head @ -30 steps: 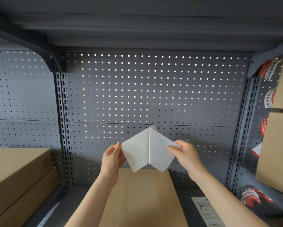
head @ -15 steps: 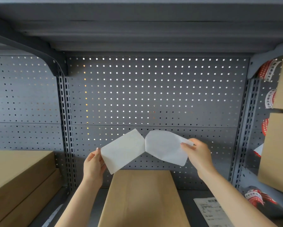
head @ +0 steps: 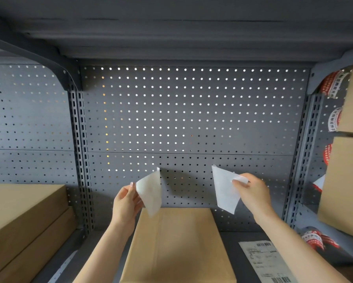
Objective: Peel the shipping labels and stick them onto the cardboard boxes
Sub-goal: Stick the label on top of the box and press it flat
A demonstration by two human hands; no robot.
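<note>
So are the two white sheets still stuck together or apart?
Apart. The left hand holds one sheet, the right hand the other, with bare pegboard showing between them.

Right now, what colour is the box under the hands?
Plain tan-brown cardboard box, unprinted on top; seen in the head view.

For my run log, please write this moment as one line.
left hand: holds white paper sheet | right hand: holds second white sheet | sheets: apart | brown cardboard box: below, unlabelled
</note>
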